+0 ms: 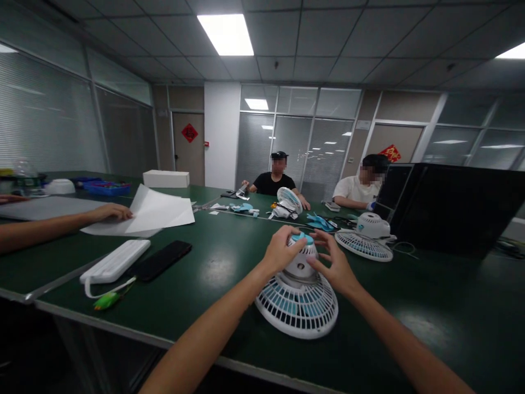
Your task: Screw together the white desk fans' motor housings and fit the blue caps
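The left hand (281,250) is pinching the blue cap (302,238) atop the fan (296,293) resting grille-down between both hands, while the right hand (337,268) is curving wide alongside, contact unclear, the cap apparently being worked and next probably needing steady support.

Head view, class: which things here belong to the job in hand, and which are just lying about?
In hand:
white plastic fan head, grille down, between the left hand and right hand
blue cap on top

Lying about, apparently:
black rectangular phone
white oblong plastic device
white rectangular box
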`<state>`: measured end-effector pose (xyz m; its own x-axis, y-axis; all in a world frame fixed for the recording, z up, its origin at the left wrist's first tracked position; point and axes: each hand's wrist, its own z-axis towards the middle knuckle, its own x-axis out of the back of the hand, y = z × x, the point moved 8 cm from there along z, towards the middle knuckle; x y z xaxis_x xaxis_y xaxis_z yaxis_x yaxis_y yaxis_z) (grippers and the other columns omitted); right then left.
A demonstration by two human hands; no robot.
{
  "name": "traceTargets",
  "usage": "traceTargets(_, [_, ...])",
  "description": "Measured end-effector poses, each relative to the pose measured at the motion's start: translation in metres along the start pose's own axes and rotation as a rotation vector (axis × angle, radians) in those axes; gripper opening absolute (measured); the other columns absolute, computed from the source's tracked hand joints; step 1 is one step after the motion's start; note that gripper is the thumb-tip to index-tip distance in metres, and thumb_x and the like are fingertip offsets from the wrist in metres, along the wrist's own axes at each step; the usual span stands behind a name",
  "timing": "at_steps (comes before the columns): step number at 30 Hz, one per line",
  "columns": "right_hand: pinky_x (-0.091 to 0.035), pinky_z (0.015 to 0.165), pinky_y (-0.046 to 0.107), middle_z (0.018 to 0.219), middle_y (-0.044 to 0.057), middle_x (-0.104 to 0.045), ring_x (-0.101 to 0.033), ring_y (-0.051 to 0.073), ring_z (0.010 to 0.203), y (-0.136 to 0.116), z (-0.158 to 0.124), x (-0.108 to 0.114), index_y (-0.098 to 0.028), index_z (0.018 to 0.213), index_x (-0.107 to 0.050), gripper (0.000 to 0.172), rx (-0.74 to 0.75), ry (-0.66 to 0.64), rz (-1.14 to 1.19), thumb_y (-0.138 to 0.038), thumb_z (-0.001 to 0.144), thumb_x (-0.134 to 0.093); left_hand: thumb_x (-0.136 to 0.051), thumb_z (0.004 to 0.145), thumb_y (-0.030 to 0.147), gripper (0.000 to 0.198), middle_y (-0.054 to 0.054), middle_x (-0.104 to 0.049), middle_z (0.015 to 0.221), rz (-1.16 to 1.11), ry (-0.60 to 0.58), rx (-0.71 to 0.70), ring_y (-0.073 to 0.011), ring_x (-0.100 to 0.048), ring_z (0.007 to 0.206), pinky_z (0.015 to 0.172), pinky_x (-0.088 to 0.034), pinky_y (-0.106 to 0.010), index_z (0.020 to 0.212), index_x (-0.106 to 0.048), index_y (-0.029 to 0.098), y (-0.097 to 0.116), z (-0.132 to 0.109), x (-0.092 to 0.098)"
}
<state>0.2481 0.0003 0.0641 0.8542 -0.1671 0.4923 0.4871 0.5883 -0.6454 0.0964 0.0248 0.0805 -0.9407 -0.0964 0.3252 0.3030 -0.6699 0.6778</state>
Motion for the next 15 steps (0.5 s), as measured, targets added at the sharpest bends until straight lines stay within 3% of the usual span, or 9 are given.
traceTargets(4, [-0.046,0.100,0.052,0.134,0.014,-0.054,-0.052,0.033,0.124,0.003,-0.003,-0.013,-0.021,0.131,-0.045,0.076,-0.001,0.010,-0.112,-0.052,0.068,-0.076,-0.061,0.083,0.027,0.011,-0.004,-0.064,0.094,0.141,-0.030,-0.006,-0.0191,-0.061,0.090,0.085,-0.047,-0.030,0.082,-0.065,0.017,0.011,0.010,0.000])
traceTargets(8, [-0.045,0.101,0.050,0.132,0.014,-0.054,-0.052,0.032,0.122,0.005,-0.005,-0.016,-0.021,0.129,-0.046,0.073,-0.003,0.037,-0.117,-0.053,0.069,-0.075,-0.064,0.083,0.038,0.024,-0.003,-0.065,0.080,0.211,0.010,0.030,-0.0193,-0.062,0.080,0.079,-0.048,-0.031,0.071,-0.065,0.017,0.014,0.016,0.001])
traceTargets(15, [-0.042,0.104,0.050,0.133,0.012,-0.053,-0.051,0.030,0.123,0.005,-0.006,-0.015,-0.024,0.131,-0.043,0.071,0.048,0.028,-0.098,-0.049,0.072,-0.074,-0.064,0.082,0.023,0.012,-0.003,-0.074,0.084,0.140,0.013,0.008,-0.0180,-0.066,0.082,0.080,-0.049,-0.028,0.080,-0.075,0.017,0.014,0.013,-0.001])
